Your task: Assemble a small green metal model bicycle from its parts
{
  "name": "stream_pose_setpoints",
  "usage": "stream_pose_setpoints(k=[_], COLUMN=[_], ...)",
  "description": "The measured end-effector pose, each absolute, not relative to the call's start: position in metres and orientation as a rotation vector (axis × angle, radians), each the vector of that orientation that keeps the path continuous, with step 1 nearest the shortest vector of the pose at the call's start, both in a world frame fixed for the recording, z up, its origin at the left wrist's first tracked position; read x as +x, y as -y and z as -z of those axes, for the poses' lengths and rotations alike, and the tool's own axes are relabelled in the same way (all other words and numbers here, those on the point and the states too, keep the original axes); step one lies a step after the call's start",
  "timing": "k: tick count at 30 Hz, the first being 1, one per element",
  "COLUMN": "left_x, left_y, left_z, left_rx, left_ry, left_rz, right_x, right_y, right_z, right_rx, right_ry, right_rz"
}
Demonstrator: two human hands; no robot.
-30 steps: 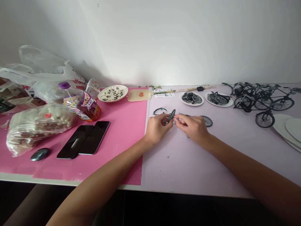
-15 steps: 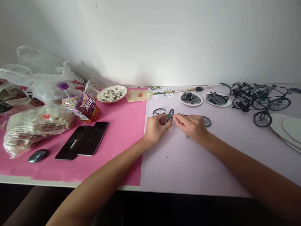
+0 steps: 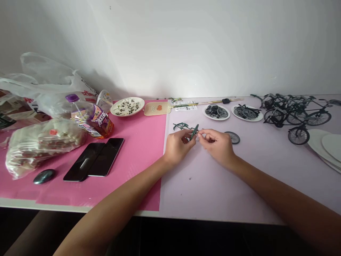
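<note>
My left hand (image 3: 179, 145) is closed on a small dark green part (image 3: 194, 131), long and narrow as seen from here. Just right of it, my right hand (image 3: 216, 143) has thumb and forefinger pinched at the part's side; whatever is between those fingertips is too small to name. Behind my left hand lies a green toy bicycle frame piece (image 3: 181, 126), partly hidden by the fingers. A grey spoked wheel (image 3: 232, 137) rests on the table beyond my right hand.
Two white plates (image 3: 216, 112) (image 3: 247, 113) hold black wheels and parts. Assembled toy bicycles (image 3: 298, 135) stand at the right, near stacked white plates (image 3: 314, 139). Leftward are two phones (image 3: 106, 156), a bottle (image 3: 92, 119), a bowl (image 3: 127, 106), a mouse (image 3: 44, 176) and plastic bags (image 3: 45, 144).
The green part in my left hand has tilted and looks narrower. My right hand has turned slightly, its fingers more curled, and the green frame piece behind shows more.
</note>
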State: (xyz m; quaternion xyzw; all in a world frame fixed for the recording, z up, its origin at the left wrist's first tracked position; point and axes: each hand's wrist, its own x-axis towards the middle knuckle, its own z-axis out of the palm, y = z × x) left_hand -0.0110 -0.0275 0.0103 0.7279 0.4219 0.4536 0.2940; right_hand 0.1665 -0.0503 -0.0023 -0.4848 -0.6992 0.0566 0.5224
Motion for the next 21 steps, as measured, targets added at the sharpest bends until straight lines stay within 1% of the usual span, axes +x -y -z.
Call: stream_pose_setpoints(k=[6, 13, 16, 21], left_x=[-0.010, -0.011, -0.011, -0.010], left_y=[0.029, 0.028, 0.028, 0.031], left_z=[-0.009, -0.007, -0.008, -0.014], left_rx=[2.017, 2.046, 2.037, 1.993], left_ry=[-1.166, -1.155, -1.150, -1.117], left_rz=[-1.190, -1.201, -1.202, -1.246], right_x=[0.159, 0.156, 0.160, 0.175], right_y=[0.056, 0.059, 0.055, 0.043], right_z=[-0.003, -0.004, 0.000, 0.001], right_rx=[-1.237, -1.255, -1.210, -1.047], right_ry=[1.531, 1.501, 1.566, 1.796], right_rz=[-0.385, -0.494, -0.317, 0.362])
